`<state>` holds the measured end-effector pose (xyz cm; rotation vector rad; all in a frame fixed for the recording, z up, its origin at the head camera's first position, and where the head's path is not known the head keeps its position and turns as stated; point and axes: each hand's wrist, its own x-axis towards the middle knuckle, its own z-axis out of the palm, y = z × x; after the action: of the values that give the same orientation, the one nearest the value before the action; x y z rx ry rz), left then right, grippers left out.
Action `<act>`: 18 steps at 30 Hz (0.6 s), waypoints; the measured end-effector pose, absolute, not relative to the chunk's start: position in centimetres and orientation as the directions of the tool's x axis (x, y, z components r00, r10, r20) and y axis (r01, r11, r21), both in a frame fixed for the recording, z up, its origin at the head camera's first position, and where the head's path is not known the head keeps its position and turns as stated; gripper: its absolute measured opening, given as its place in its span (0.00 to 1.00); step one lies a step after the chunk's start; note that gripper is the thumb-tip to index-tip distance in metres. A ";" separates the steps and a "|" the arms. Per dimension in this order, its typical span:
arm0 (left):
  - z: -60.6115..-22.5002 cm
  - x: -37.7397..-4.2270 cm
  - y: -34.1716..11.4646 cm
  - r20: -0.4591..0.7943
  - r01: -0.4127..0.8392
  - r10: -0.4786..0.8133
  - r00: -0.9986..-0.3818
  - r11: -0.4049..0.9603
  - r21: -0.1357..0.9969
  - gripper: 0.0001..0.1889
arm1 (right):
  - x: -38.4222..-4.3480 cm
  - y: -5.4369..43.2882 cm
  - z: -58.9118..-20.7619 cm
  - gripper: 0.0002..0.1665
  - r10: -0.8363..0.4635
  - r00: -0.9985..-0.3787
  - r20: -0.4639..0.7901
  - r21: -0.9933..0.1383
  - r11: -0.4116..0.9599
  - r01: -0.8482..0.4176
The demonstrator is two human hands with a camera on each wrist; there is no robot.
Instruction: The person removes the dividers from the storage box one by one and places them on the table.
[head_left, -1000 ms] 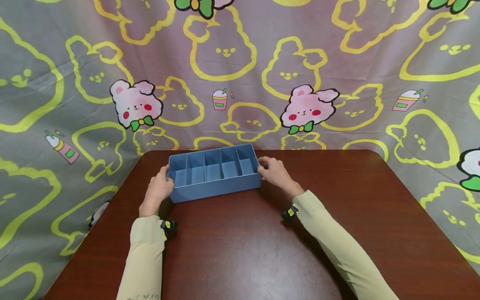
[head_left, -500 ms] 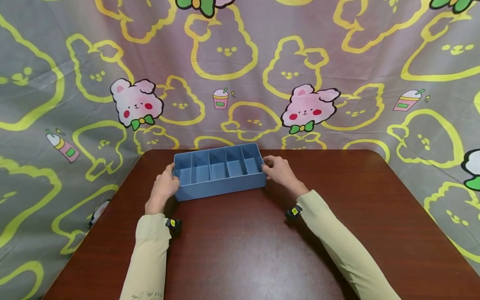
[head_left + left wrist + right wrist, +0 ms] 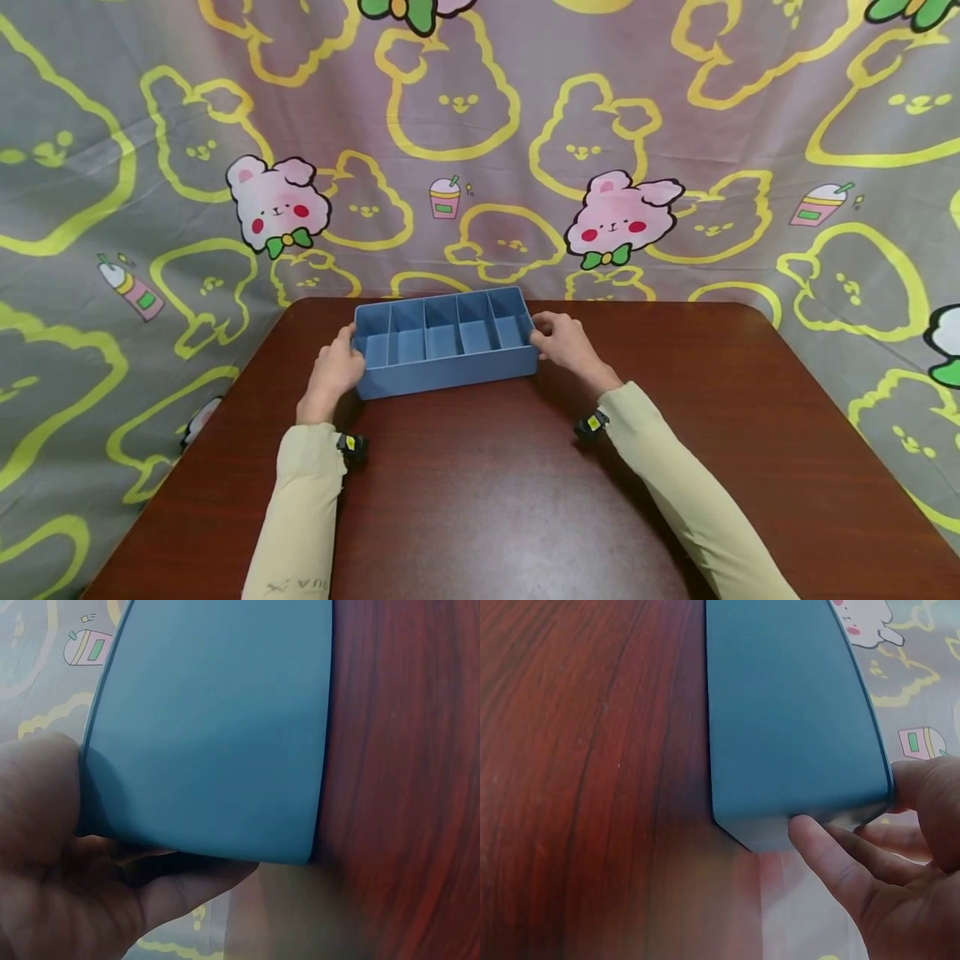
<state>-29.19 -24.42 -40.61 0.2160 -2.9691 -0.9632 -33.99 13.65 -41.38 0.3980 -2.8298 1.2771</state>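
Gripping a long blue five-slot box (image 3: 447,373), likely plastic, by its short ends, the left hand (image 3: 334,368) and right hand (image 3: 567,343) have half-bent fingers. It sits on the shiny red-brown wooden table (image 3: 480,492) and should feel light, stiff and smooth; those ends look good for holding.

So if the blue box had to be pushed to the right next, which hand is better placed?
Probably the left: the left hand grips the left end of the blue box, so it could push rightward. The right hand holds the opposite end and would have to pull instead.
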 end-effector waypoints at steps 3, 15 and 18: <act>-40.6 -29.4 -24.3 -0.032 -0.124 -0.129 -0.991 0.805 0.580 0.32 | -34.0 13.8 -41.3 0.25 -0.217 -0.970 0.111 -0.738 0.636 -0.227; -40.5 -29.7 -23.3 -0.030 -0.129 -0.138 -0.990 0.800 0.585 0.32 | -34.0 14.5 -41.1 0.25 -0.202 -0.974 0.098 -0.728 0.653 -0.208; -40.4 -29.8 -23.1 -0.028 -0.130 -0.140 -0.990 0.798 0.588 0.32 | -34.0 14.7 -41.1 0.25 -0.196 -0.977 0.088 -0.729 0.656 -0.198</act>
<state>-29.78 -23.06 -40.40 0.2222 -2.9631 -0.9671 -34.04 14.71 -41.12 0.3400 -2.8567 1.2577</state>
